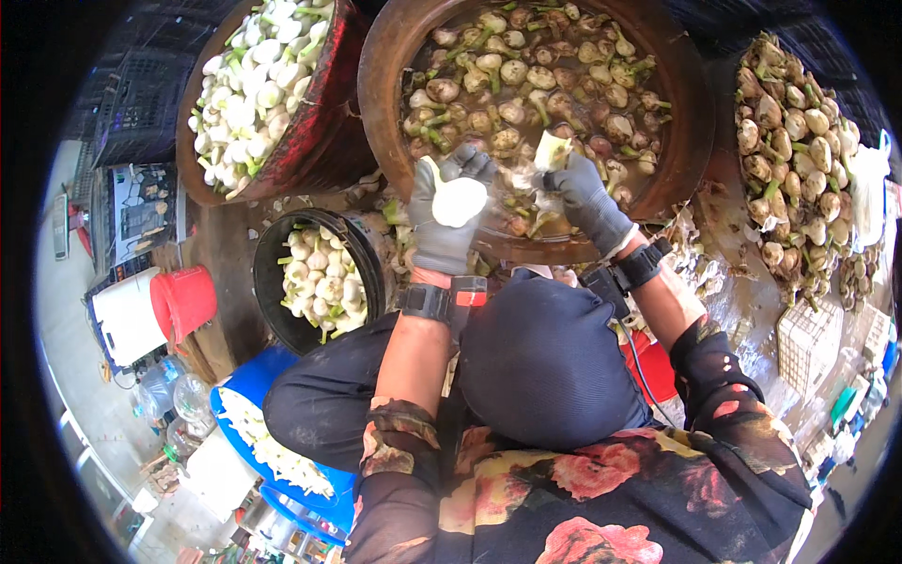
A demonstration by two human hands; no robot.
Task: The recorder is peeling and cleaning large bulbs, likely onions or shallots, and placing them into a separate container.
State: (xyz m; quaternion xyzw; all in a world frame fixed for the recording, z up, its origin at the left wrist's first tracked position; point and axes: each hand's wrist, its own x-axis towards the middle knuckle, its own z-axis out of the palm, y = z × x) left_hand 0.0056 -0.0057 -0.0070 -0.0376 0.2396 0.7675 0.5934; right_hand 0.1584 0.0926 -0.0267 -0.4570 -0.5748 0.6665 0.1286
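My left hand (440, 246), in a grey glove, is closed round a white, clean garlic bulb (458, 202) with a short pale stem pointing up. Beside it my right hand (590, 195), also gloved, grips a pale green-white piece of garlic peel or stem (552, 150). Something small and dark shows by its fingers; I cannot tell what it is. Both hands are over the near side of a large, brown-rimmed tub (691, 122). Murky water fills it, with many unpeeled garlic bulbs (540, 77) floating there.
Clean white bulbs fill a red tub (352, 85) at the far left and a black bucket (266, 254) nearer me. A blue container (268, 376) holds pale trimmings. On the right lies a heap of dirty garlic (799, 160), near a white crate (810, 343). Loose peelings (691, 249) litter the ground.
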